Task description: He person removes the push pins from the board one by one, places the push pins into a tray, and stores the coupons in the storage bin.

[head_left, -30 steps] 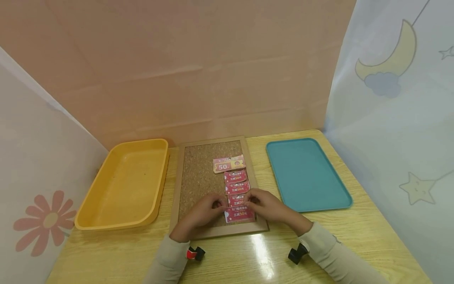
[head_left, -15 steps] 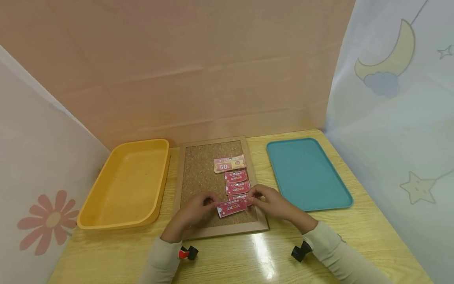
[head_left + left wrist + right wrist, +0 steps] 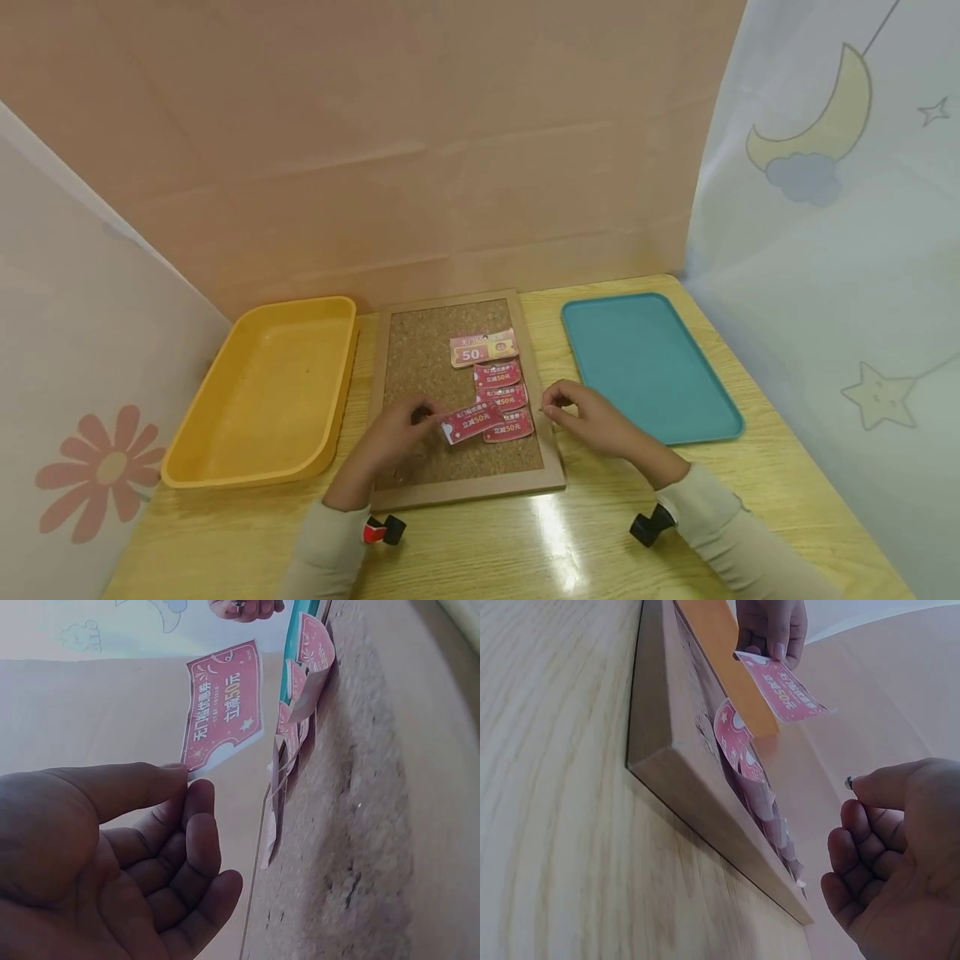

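Shifted toward ten o'clock over the board (image 3: 420, 354), the coupon (image 3: 471, 422), likely light, flimsy, best held endwise, is pinched by the left hand (image 3: 399, 432), the right hand (image 3: 594, 421) pinching a tack (image 3: 849, 782) at its three o'clock.

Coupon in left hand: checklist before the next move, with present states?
1. Coupon held: ok, left hand pinches one end.
2. Coupon off the board: ok, apart from it in both wrist views.
3. Pin held: ok, right hand pinches it.
4. Other coupons lying flat: not ok, edges curl up.
5. Other coupons firmly pinned: cannot tell.
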Available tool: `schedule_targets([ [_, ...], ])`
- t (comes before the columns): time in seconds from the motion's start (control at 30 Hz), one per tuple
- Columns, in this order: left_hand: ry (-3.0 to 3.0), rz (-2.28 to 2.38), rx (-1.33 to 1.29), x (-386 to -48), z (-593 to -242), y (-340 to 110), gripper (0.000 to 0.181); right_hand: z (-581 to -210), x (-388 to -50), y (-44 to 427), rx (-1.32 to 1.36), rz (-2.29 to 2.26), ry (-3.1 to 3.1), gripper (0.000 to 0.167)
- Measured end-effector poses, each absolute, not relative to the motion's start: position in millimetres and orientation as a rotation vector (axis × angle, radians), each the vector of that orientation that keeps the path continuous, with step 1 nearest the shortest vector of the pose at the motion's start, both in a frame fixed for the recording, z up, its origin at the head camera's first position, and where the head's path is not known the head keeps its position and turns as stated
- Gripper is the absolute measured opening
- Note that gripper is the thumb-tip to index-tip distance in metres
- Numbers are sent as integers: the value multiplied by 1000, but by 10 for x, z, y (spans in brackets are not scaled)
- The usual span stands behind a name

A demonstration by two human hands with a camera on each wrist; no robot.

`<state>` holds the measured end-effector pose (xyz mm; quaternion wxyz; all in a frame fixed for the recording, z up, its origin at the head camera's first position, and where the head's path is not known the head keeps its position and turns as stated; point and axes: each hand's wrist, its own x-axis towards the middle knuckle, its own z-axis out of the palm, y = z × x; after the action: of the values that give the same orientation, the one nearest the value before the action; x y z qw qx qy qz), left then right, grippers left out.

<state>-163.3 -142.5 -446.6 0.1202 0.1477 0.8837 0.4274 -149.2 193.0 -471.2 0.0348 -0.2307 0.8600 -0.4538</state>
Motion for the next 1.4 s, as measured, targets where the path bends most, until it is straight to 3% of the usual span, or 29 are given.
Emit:
schedule_targets([
  [0.2, 2621, 1236, 352, -1648, -4440, -1491, 11, -4681, -1498, 2016, -649, -1356, 2723, 8],
  [0.93, 2776, 1304, 164, -1706, -4222, -2073, 36, -4689, -1539, 2426, -574, -1302, 2796, 22],
  [1.4, 2861, 1314, 147, -1726, -4112, -2448, 40, -4730, -1596, 2526, -553, -1264, 2855, 15],
])
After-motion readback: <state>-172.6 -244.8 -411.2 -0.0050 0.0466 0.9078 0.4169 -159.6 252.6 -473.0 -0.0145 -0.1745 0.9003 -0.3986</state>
